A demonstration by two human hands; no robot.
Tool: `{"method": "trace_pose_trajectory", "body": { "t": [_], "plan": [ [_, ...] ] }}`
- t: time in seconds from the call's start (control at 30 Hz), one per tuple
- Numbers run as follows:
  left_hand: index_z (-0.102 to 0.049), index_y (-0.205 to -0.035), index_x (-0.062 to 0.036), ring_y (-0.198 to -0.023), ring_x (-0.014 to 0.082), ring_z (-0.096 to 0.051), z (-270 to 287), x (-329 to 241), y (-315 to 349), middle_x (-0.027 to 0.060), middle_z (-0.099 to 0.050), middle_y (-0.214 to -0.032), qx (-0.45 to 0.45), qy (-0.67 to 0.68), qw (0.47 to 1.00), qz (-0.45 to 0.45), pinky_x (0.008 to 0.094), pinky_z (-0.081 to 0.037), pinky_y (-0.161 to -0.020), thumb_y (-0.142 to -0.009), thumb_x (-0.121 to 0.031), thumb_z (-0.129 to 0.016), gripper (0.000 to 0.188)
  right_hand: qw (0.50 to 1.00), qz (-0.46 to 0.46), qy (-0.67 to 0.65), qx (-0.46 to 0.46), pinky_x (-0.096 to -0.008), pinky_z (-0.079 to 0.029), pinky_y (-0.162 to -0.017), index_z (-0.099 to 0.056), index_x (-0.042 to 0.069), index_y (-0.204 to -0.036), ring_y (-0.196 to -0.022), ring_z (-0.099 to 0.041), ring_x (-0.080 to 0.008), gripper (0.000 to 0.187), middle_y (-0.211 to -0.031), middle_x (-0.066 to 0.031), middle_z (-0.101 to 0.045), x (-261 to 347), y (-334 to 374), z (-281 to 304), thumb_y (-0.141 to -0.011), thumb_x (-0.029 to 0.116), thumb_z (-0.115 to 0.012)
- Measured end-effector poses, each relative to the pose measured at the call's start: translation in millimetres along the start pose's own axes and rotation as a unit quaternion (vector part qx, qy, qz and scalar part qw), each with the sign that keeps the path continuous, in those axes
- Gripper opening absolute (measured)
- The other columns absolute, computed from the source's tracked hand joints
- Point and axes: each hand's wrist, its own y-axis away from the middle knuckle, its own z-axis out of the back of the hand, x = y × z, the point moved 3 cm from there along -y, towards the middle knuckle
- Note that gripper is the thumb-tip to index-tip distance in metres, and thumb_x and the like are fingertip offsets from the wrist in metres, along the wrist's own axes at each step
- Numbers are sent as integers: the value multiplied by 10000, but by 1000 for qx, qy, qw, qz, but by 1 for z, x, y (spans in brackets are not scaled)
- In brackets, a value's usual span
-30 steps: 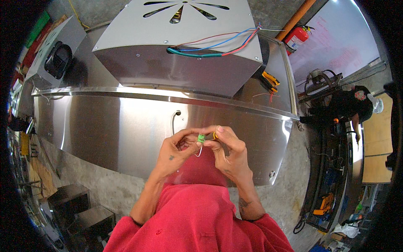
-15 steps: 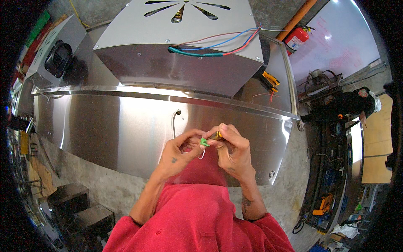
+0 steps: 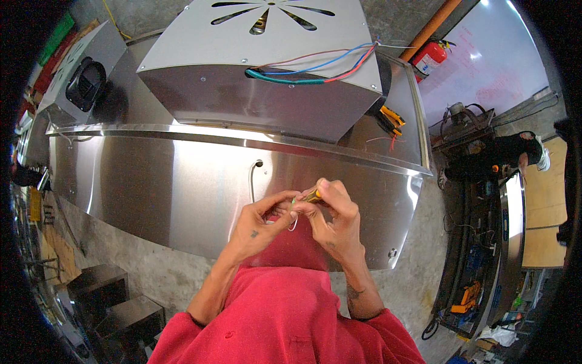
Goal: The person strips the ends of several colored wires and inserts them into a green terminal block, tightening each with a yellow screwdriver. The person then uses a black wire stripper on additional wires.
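Note:
Close in front of my red shirt, my left hand (image 3: 254,223) pinches a small green connector (image 3: 294,201), mostly covered by the fingers. My right hand (image 3: 337,219) is closed on a small screwdriver (image 3: 313,195) with a yellow and dark handle, its front end at the connector. Where its tip touches is hidden by the fingertips. A pale cable (image 3: 251,182) comes out of a hole in the steel panel (image 3: 200,182) and runs down behind my left hand. A loop of thin white wire (image 3: 294,227) hangs below the fingers.
Beyond the panel's raised edge stands a grey metal housing (image 3: 206,48) with loose coloured wires (image 3: 291,78). Orange-handled pliers (image 3: 391,120) lie to its right. A fire extinguisher (image 3: 429,57) is at the far right, and another person's dark-clad legs (image 3: 500,155) show beside a workbench.
My fingers have closed further over the green connector, so less of it shows. The screwdriver stays at it. At the right, the other person's legs and foot have shifted.

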Motion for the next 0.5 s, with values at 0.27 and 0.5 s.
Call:
{"method": "trace_pose_trajectory", "body": {
  "t": [0.27,0.5],
  "plan": [
    [-677,-1396,-19,-933,78,-659,-2,6,-3,17,-742,-1042,-10,-13,999,-29,256,-550,-857,-987,-46,-740,415,999,-17,-37,32,-367,-631,-880,-363,202,-1579,-1047,-725,-292,747,-1189,-229,-639,6,-6,6,-977,-167,-608],
    [-675,-1396,-10,-934,80,-665,-2,1,-3,28,-747,-1061,-6,-4,1000,-3,259,-557,-860,-988,-54,-741,415,998,13,-64,17,-377,-636,-885,-394,206,-1552,-1060,-727,-302,711,-1217,-242,-642,6,-14,8,-986,-190,-564]
  ]
}}
